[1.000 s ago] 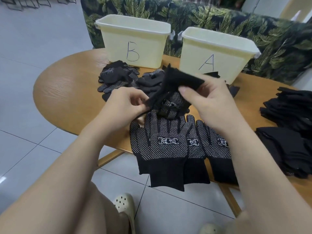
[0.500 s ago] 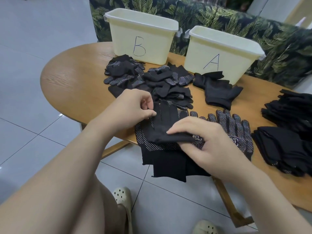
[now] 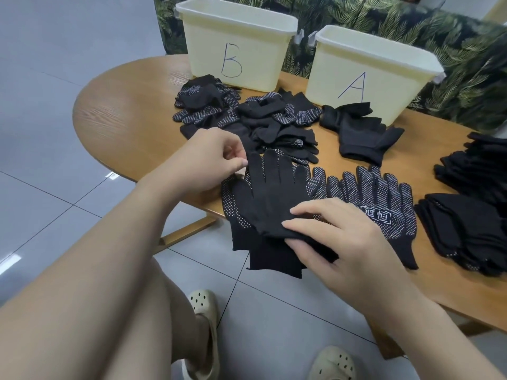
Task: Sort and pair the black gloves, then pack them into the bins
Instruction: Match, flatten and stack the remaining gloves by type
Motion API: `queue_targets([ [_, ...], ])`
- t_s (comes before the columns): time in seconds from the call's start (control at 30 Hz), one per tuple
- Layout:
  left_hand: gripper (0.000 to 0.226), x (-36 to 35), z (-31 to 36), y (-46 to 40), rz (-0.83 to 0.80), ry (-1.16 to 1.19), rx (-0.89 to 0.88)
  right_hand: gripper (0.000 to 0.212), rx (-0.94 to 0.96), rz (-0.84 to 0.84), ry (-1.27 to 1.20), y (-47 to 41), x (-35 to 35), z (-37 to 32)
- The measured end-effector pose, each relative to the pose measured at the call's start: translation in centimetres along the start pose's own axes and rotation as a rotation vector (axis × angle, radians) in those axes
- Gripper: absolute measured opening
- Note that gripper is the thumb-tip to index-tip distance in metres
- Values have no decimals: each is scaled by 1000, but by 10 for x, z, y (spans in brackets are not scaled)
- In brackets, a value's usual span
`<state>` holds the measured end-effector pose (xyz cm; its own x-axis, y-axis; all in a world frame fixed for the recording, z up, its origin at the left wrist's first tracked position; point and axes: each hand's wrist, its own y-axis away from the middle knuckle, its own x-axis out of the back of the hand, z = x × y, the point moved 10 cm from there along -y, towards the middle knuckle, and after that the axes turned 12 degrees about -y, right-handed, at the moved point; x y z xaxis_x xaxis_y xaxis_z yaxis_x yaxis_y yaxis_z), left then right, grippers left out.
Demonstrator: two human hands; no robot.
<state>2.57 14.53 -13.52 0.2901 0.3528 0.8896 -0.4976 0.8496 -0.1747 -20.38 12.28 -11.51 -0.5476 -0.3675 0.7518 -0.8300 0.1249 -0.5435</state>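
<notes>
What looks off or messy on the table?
The tangled heap of black dotted gloves before the cream plastic bin marked B lies jumbled and unpaired. The flat dotted gloves hang their cuffs over the wooden table's edge. Nothing looks damaged.

**Bare arms, cream clogs**

Both forearms are bare, with no sleeves, watch or jewellery showing. The left hand and right hand are ungloved, with short, plain nails. A bare knee shows at the near left. Each foot wears a cream foam clog with round holes: left clog, right clog.
</notes>
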Motion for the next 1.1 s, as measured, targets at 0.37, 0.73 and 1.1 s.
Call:
queue_targets([
  [0.37, 10, -1, 3, 9, -20, -10, 1, 15, 168, -12, 100, 4, -14, -29],
  [0.73, 10, 9, 29, 18, 92, -29, -98, 28, -1, -59, -92, 14, -20, -7],
  [1.1, 85, -66, 66, 65, -151, -417, -269, 16, -368, 50, -1, -15, 11, 82],
])
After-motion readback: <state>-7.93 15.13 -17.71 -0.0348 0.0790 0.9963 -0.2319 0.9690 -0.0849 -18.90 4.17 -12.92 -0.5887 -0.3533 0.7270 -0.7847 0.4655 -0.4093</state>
